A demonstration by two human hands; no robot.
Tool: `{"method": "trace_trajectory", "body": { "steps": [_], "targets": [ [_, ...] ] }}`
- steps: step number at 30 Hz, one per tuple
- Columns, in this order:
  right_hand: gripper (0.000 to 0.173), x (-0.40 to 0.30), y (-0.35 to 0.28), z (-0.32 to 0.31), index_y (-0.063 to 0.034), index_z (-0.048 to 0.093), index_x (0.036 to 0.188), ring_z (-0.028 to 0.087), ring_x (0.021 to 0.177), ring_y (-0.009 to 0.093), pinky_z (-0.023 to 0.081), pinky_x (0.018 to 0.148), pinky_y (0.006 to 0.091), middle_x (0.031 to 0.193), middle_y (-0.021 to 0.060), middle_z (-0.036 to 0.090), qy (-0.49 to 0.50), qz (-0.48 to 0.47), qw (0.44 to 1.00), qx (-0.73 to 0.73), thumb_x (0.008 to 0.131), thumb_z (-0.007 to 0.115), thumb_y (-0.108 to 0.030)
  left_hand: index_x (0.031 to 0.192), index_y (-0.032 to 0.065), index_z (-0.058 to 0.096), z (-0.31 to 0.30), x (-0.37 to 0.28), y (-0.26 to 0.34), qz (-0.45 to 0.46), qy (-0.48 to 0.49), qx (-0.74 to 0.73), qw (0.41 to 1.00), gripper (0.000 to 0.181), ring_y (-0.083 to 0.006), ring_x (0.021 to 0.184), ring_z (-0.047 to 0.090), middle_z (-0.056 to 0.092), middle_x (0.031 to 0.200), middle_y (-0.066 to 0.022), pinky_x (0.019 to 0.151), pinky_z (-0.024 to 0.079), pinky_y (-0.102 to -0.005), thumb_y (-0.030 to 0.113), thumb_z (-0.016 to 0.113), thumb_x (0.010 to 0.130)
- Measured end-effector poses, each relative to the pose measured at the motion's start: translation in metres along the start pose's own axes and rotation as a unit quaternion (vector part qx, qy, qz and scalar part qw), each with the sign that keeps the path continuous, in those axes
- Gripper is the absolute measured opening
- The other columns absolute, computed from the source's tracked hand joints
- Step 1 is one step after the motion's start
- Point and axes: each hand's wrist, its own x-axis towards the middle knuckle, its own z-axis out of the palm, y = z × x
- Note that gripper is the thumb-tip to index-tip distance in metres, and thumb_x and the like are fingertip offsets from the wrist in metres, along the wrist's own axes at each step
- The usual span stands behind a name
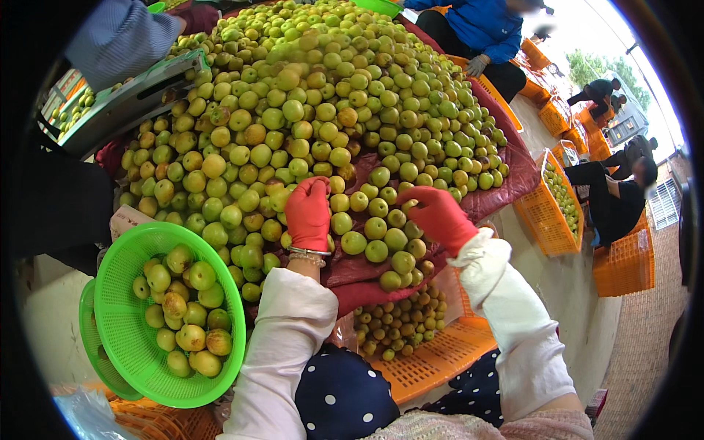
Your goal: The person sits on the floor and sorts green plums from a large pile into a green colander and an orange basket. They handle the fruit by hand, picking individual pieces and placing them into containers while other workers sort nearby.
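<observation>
A large heap of round yellow-green fruit [264, 118], some with brown blotches, lies on dark red sheeting [498, 190]. My left hand [309, 213], in a red glove, rests at the near part of the heap with its fingers curled; whether a fruit is inside them is hidden. To its right, my right hand [437, 217], also red-gloved, has bent fingers over the fruit at the heap's near right side; its grip is unclear. At the lower left, a green plastic colander [234, 330] holds several blotched fruit [192, 337].
An orange crate [440, 357] with smaller-looking fruit stands below the sheeting's near edge. A metal-edged chute [148, 93] is at the left. A co-worker in blue [484, 27] sits at the back right. Orange crates [550, 220] and other people are farther right.
</observation>
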Motion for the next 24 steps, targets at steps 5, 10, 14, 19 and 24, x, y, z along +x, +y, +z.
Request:
{"method": "trace_trajectory", "body": {
  "steps": [5, 10, 14, 19, 24],
  "targets": [
    [0.043, 0.023, -0.022, 0.037, -0.0170, 0.068, 0.120, 0.068, 0.096, 0.031, 0.054, 0.083, 0.0380, 0.106, 0.0123, 0.071, -0.141, 0.007, 0.952, -0.271, 0.078, 0.064, -0.011, 0.091, -0.0004, 0.070, 0.002, -0.001, -0.001, 0.011, -0.005, 0.026, 1.000, 0.020, -0.0062, 0.060, 0.053, 0.066, 0.079, -0.0004, 0.054, 0.042, -0.0215, 0.015, 0.058, 0.091],
    [0.044, 0.058, -0.042, -0.006, -0.0173, 0.067, 0.122, 0.068, 0.083, 0.021, 0.055, 0.070, 0.0335, 0.092, 0.0072, 0.070, -0.316, 0.115, 0.939, -0.066, 0.079, 0.072, -0.028, 0.092, -0.0003, 0.070, 0.001, 0.000, 0.003, -0.003, -0.001, 0.002, 1.000, 0.016, -0.0059, 0.057, 0.052, 0.067, 0.079, -0.0030, 0.052, 0.041, -0.0190, 0.011, 0.059, 0.091],
    [0.041, 0.051, -0.066, -0.015, -0.0066, 0.066, 0.121, 0.064, 0.091, 0.013, 0.052, 0.078, 0.0276, 0.106, 0.0065, 0.067, -0.282, 0.006, 0.942, 0.184, 0.087, 0.068, -0.028, 0.093, -0.0003, 0.069, 0.004, -0.002, 0.003, -0.008, -0.014, 0.008, 1.000, 0.019, -0.0068, 0.062, 0.054, 0.066, 0.079, 0.0001, 0.056, 0.043, -0.0215, 0.016, 0.059, 0.091],
    [0.039, 0.019, -0.172, 0.058, 0.0001, 0.053, 0.132, 0.061, 0.109, 0.020, 0.056, 0.086, 0.0306, 0.138, 0.0148, 0.049, -0.334, -0.098, 0.882, 0.318, 0.096, 0.057, -0.013, 0.095, 0.0014, 0.068, 0.010, 0.000, 0.011, -0.094, 0.004, -0.003, 0.996, 0.017, -0.0057, 0.059, 0.053, 0.066, 0.079, -0.0005, 0.052, 0.042, -0.0210, 0.016, 0.061, 0.091],
    [0.040, -0.006, -0.190, 0.099, 0.0003, 0.054, 0.130, 0.066, 0.093, 0.019, 0.053, 0.079, 0.0292, 0.119, 0.0156, 0.063, -0.217, -0.012, 0.915, 0.339, 0.093, 0.063, -0.010, 0.093, 0.0008, 0.071, 0.000, 0.005, 0.000, -0.049, 0.017, -0.018, 0.999, 0.014, -0.0058, 0.055, 0.050, 0.068, 0.081, -0.0044, 0.050, 0.038, -0.0196, 0.010, 0.061, 0.090]
  ]
}}
